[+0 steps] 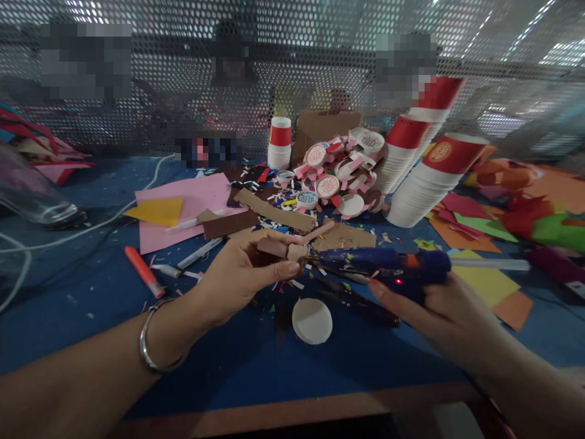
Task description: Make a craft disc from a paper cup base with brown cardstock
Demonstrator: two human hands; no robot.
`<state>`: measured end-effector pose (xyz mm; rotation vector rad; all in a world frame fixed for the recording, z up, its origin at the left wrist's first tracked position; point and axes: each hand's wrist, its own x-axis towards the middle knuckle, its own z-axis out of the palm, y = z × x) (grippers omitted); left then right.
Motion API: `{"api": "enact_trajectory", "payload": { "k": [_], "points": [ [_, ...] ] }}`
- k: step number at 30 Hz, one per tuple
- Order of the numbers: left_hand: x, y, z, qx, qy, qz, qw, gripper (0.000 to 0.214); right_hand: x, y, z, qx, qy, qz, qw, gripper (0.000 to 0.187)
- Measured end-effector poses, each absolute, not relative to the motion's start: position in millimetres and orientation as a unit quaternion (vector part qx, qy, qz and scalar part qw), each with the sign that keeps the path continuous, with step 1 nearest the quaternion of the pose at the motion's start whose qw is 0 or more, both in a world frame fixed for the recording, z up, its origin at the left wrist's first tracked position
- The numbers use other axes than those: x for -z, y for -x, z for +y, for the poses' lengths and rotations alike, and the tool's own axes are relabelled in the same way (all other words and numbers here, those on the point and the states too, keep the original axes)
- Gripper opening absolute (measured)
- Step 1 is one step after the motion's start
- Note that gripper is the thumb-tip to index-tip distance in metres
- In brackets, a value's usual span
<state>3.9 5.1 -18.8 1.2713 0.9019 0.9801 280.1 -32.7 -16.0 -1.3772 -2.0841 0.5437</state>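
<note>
My left hand (237,271) is closed in a pinch on a small brown paper piece (281,249) held above the blue table (91,317). My right hand (439,311) grips a dark blue hot glue gun (388,263) whose nozzle points left at the paper piece; a clear glue stick pokes out of its back end, and a small red light glows on it. A silver bangle (155,341) sits on my left wrist. A white paper disc (312,320) lies on the table below the gun.
Stacks of red-and-white paper cups (425,183) lean at the right; another stack (280,143) stands further back. Decorated pink cup pieces (338,177), pink paper (183,207), brown card strips (274,210), an orange marker (144,271), coloured paper (493,225) and a perforated metal screen (292,61) surround them.
</note>
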Motion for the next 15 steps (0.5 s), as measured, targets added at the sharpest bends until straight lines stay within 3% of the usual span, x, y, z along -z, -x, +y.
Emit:
{"api": "enact_trajectory", "payload": {
  "k": [7,15],
  "points": [
    [17.6,-6.3,4.7,-0.44,-0.532,0.391,0.608,0.025,11.5,-280.0,-30.2,-0.205,0.513,-0.781,0.292,0.038],
    [17.6,-4.4,3.3,-0.445,-0.527,0.37,0.622,0.027,20.1,-295.5,-20.9,-0.215,0.624,-0.705,0.258,0.059]
  ]
}}
